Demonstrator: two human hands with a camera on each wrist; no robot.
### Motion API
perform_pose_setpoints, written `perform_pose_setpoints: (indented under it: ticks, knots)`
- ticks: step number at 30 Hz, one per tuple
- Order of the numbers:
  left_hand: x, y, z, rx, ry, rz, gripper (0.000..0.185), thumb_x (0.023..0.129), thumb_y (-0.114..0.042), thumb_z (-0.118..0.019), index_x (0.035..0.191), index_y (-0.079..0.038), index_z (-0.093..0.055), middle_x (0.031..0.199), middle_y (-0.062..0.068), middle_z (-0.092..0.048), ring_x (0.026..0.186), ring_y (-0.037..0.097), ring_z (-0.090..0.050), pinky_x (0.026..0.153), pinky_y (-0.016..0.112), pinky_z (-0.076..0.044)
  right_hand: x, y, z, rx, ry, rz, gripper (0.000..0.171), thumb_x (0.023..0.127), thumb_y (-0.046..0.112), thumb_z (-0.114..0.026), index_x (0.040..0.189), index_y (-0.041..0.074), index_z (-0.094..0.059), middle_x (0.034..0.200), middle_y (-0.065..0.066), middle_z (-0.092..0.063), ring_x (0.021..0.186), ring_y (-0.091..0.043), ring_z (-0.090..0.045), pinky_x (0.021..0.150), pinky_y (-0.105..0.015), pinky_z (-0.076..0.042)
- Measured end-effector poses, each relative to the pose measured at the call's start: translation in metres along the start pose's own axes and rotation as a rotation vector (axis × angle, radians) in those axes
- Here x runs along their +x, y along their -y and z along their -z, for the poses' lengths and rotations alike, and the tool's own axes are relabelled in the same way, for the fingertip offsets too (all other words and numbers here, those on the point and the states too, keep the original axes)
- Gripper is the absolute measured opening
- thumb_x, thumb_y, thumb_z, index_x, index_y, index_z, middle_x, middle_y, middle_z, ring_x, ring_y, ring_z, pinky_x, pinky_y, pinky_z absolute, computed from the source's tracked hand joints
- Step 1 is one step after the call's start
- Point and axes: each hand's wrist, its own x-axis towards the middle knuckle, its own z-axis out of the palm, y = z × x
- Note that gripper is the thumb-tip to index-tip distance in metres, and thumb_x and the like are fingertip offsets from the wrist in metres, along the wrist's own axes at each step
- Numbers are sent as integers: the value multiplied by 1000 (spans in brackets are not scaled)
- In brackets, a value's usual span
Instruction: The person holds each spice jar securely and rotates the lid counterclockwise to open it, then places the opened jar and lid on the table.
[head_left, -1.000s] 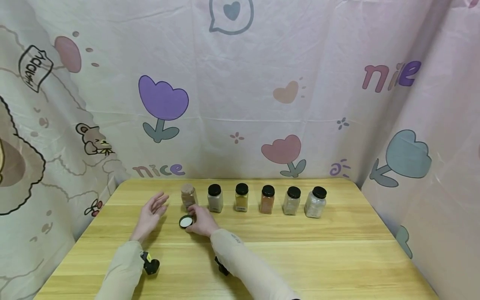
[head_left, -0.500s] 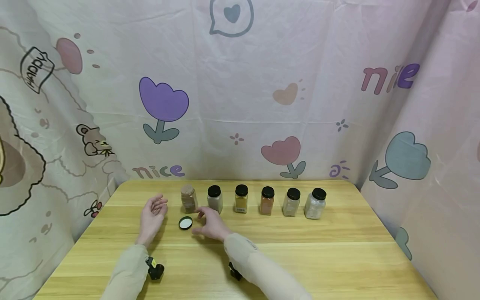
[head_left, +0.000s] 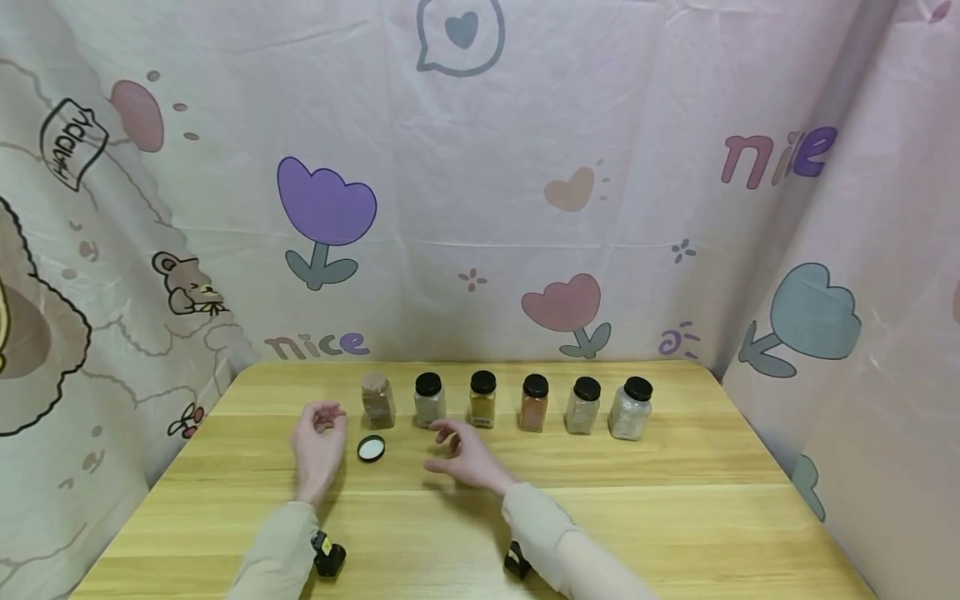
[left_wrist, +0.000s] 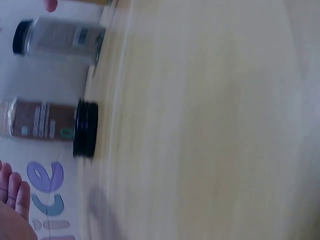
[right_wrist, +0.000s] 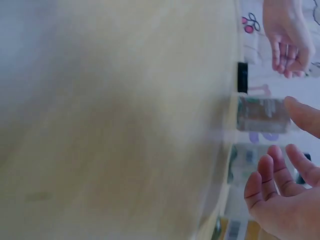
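Note:
A row of spice jars stands along the far side of the wooden table (head_left: 600, 517). The leftmost jar (head_left: 377, 399), with brown powder, has no cap. Its black cap (head_left: 371, 448) lies upside down on the table in front of it, white liner up. My left hand (head_left: 320, 442) hovers just left of the cap, fingers loosely curled, holding nothing. My right hand (head_left: 467, 454) hovers to the cap's right, in front of the second jar (head_left: 429, 398), fingers relaxed and empty. The left wrist view shows the cap (left_wrist: 85, 129) and the brown jar (left_wrist: 35, 126) sideways.
Several more black-capped jars continue to the right: yellow (head_left: 483, 397), orange-red (head_left: 535, 402), pale (head_left: 582, 404) and whitish (head_left: 629, 407). A printed cloth backdrop (head_left: 480, 183) closes off the back and both sides of the table.
My right hand let go of the cap and drew away to the right. My left hand moved right towards the cap and curled its fingers. The cap stays on the table.

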Motion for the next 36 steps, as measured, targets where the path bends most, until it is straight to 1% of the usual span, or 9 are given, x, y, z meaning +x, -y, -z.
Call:
perform_pose_setpoints:
  ticks: [4, 8, 11, 14, 17, 21, 27, 32, 36]
  knots:
    - [-7, -9, -8, -13, 45, -16, 20, 90, 5, -57, 108, 5, -66, 100, 22, -73, 75, -15, -53, 72, -1, -46, -10, -3, 14, 25, -36, 13, 51, 85, 11, -80, 129, -3, -59, 113, -26, -62, 90, -31, -57, 72, -20, -45]
    - [-13, -17, -14, -28, 121, 8, 22, 91, 3, -56, 108, 3, -70, 102, 22, -75, 77, -13, -59, 74, 0, -49, -21, -9, 26, 46, -52, 17, 51, 86, 13, -79, 129, -3, -59, 113, -25, -62, 92, -33, -59, 76, -22, -48]
    - [-17, -21, -18, -37, 176, 31, 22, 92, 1, -56, 108, 1, -71, 103, 21, -76, 82, 0, -68, 74, 1, -51, -30, -14, 35, 63, -54, 16, 51, 87, 14, -78, 130, -4, -58, 115, -26, -62, 93, -32, -60, 78, -22, -50]
    - [-20, -24, -21, -42, 217, 43, 23, 93, 1, -56, 110, 0, -72, 105, 21, -76, 91, 20, -74, 73, 3, -52, -40, -17, 45, 94, -62, 5, 51, 87, 13, -77, 130, -5, -57, 116, -29, -61, 94, -31, -60, 78, -20, -51]
    - [-24, -26, -25, -45, 251, 42, 25, 93, 1, -57, 113, 2, -72, 108, 21, -76, 99, 33, -74, 73, 3, -52, -49, -20, 55, 117, -79, -15, 50, 88, 12, -77, 130, -5, -57, 117, -30, -60, 94, -29, -60, 78, -20, -51]
    - [-26, -26, -30, -73, 298, 41, 29, 93, 3, -58, 120, 5, -68, 114, 22, -74, 106, 37, -72, 78, 2, -52, -57, -22, 67, 149, -101, -41, 50, 89, 11, -75, 132, -5, -56, 119, -31, -58, 94, -20, -59, 78, -20, -51]
    - [-26, -30, -36, -182, 458, 76, 44, 96, 5, -58, 139, 8, -51, 139, 28, -59, 128, 40, -60, 96, 4, -48, -64, -31, 84, 176, -135, -51, 48, 90, 10, -74, 133, -4, -56, 122, -34, -56, 92, -10, -59, 80, -19, -52]
    - [-24, -30, -40, -198, 519, 79, 52, 98, 2, -57, 146, 10, -41, 149, 29, -48, 138, 41, -50, 113, 28, -46, -67, -37, 96, 182, -166, -30, 46, 89, 7, -74, 130, -4, -59, 122, -36, -56, 90, -8, -61, 78, -19, -54]
    - [-22, -29, -45, -182, 547, 80, 60, 97, 2, -57, 150, 12, -32, 155, 31, -38, 144, 44, -41, 120, 45, -35, -70, -39, 104, 186, -191, -49, 46, 89, 7, -74, 130, -5, -58, 122, -35, -59, 90, -9, -62, 79, -20, -55]
